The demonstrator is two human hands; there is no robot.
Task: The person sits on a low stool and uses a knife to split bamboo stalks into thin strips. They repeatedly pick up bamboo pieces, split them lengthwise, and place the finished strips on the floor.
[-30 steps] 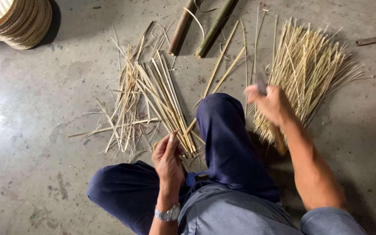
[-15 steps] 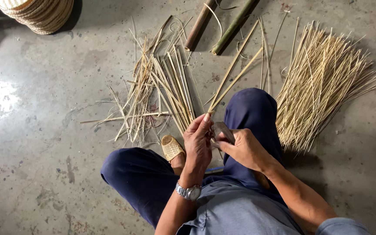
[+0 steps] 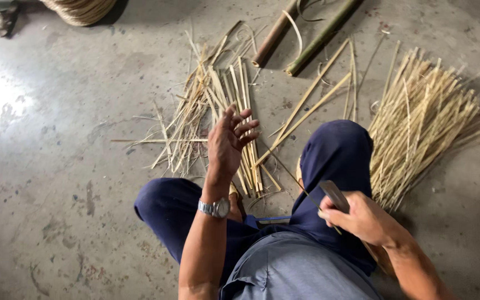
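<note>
I sit on a concrete floor with my legs in dark blue trousers. My left hand (image 3: 230,140), with a watch on its wrist, is raised over the pile of split bamboo strips (image 3: 218,111), fingers spread and nothing in it. My right hand (image 3: 359,218) is by my right knee, closed on a flat knife (image 3: 333,194) together with a thin bamboo sliver (image 3: 284,166) that runs up and left from the hand. A large bundle of thin bamboo slivers (image 3: 423,122) lies fanned out to the right of my knee.
Two thick bamboo poles (image 3: 301,36) lie at the top centre. A stack of woven baskets (image 3: 81,8) sits at the top left edge. A few long strips (image 3: 312,105) lie between the pile and the bundle. Bright glare marks the floor at left.
My hands were together at my knee; now they have parted. The left hand rose open over the strip pile, and the right hand drew back to the right with the knife.
</note>
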